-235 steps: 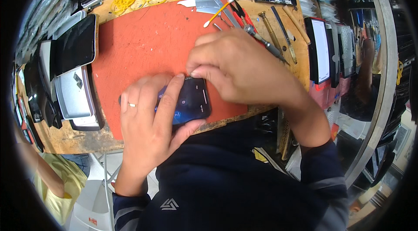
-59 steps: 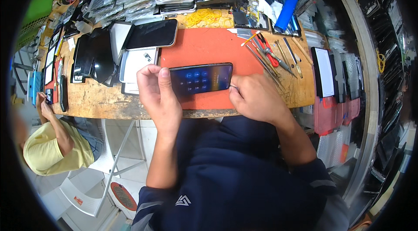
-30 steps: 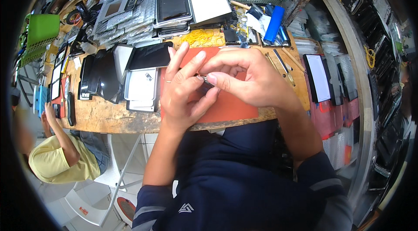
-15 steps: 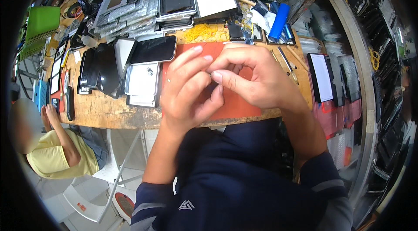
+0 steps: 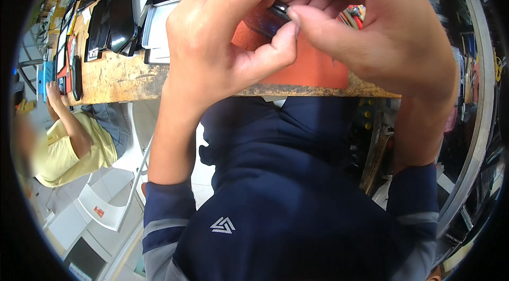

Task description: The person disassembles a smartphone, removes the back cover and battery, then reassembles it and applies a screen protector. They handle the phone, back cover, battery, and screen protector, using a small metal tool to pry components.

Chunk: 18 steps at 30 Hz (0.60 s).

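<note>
Both hands are raised in front of me, their fingertips meeting over the orange-red mat (image 5: 313,66). My left hand (image 5: 228,32) is closed, its thumb and fingers curled toward my right hand's thumb tip. Pressed close to it, my right hand (image 5: 366,21) is also closed, in a pinch. Whatever lies between the fingertips is too small or hidden to name. Through the gap between the hands shows a dark, glossy, flat thing (image 5: 260,22); I cannot tell whether it is held or lies on the mat.
Left of the mat, a white flat panel (image 5: 158,32) and black glossy panels (image 5: 122,21) lie on the worn wooden bench (image 5: 122,77). A person in a yellow shirt (image 5: 74,146) works at the far left, by a white chair (image 5: 106,209). Metal-edged shelving (image 5: 477,95) stands at the right.
Both hands have come up closer to the camera, still together at the fingertips. The view has tilted down, so the bench sits higher in the picture. A dark glossy thing now shows between the hands.
</note>
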Tool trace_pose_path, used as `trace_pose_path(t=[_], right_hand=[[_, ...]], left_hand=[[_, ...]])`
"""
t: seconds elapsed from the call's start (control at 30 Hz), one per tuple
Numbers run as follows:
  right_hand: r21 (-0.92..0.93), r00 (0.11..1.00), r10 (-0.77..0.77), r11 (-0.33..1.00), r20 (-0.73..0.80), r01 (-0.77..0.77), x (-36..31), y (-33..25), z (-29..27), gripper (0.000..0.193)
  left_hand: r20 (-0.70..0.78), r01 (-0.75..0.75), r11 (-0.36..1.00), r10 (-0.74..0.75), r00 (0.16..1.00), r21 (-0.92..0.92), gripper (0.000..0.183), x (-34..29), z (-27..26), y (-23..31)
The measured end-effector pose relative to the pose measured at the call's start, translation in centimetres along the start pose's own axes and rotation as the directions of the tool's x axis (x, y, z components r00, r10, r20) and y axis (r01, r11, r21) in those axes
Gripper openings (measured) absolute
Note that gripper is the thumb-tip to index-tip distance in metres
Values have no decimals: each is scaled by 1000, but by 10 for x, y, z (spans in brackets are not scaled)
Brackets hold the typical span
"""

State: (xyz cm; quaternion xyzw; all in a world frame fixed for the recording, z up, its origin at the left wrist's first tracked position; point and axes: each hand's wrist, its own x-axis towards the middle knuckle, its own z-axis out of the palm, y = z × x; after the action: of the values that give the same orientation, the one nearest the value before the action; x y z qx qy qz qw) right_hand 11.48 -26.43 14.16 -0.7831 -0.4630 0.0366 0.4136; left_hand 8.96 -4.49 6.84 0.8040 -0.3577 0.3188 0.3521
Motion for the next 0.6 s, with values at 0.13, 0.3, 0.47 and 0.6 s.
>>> trace_pose_path(t=[0.13,0.3,0.47,0.6], right_hand=[[-41,1000,14,999,-5,-14,-2,3,1,12],[-33,990,97,994,-106,-100,0,17,7,10],[632,897,441,700,-15,-333,-5,26,25,9],[791,856,500,573,-128,-216,-24,24,56,13]], left_hand=[[-52,69,996,-66,996,63,38,-5,5,5],[-195,227,962,-197,961,150,35,-15,18,18],[-222,267,942,-222,949,203,42,-22,29,31],[-323,431,902,-417,850,-31,50,-27,45,39]])
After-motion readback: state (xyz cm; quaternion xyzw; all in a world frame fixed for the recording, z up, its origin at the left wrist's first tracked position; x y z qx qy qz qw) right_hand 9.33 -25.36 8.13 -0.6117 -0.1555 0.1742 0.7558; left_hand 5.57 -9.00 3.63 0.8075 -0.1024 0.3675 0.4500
